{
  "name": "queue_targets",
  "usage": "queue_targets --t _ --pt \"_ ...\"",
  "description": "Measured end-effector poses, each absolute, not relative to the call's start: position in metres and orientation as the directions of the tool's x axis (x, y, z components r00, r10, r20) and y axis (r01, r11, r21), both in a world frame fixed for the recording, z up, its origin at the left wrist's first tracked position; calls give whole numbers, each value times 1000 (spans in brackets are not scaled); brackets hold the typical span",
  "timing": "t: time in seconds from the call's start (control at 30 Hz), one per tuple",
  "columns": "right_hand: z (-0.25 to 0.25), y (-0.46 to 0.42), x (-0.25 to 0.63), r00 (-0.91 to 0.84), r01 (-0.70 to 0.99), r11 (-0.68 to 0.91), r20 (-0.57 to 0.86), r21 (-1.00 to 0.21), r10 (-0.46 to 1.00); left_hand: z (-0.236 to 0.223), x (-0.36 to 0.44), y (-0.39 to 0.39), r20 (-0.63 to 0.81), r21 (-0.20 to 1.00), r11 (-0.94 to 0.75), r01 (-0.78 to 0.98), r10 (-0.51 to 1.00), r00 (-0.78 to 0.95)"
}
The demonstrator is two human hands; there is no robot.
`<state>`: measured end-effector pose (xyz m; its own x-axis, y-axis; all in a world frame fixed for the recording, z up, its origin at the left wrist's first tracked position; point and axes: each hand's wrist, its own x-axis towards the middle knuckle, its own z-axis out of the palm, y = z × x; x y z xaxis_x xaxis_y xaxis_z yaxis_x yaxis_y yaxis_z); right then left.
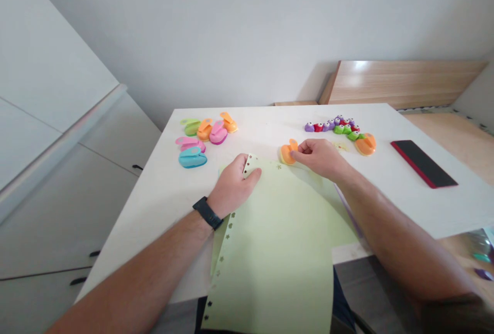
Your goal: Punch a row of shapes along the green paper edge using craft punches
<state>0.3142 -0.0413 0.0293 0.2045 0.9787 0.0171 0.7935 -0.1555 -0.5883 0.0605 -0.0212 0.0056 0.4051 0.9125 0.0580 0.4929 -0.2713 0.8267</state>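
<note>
My left hand (235, 185) pinches the top left corner of a light green sheet of paper (285, 241), thumb on top. Small punched shapes run down the sheet's left edge, and one flower-like hole shows near its top edge. My right hand (318, 156) is closed at an orange craft punch (287, 153), thumb and fingers on its right side by the lever. The punch sits at the paper's top edge; whether the sheet is inside its slot is hidden. More green paper (345, 226) lies beneath the sheet. Small cut-out bits (340, 146) lie beyond my right hand.
Pink, green and orange craft punches, with a blue craft punch (193, 157), stand at the table's back left. Several small purple, red and green punches (339, 125) cluster at the back right beside another orange punch (366, 144). A black, red-edged flat object (422, 163) lies far right.
</note>
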Motion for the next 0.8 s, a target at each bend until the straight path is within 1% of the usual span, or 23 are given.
queue_targets --t 0.17,0.33,0.67,0.73,0.8 --pt "29 -43 312 191 792 -146 14 -593 982 6 61 -21 55 830 -266 491 914 402" --pt "28 -45 306 192 778 -166 -23 -606 981 3 61 -21 49 837 -256 484 916 398" --pt "30 -50 303 72 808 -116 -98 -578 993 4 62 -21 44 838 -227 496 934 353" --pt "31 -50 304 76 818 -104 -74 -566 994 4 62 -21 47 840 -227 493 936 349" --pt "31 -49 303 117 827 -95 5 -555 993 3 62 -21 47 838 -225 497 937 345"
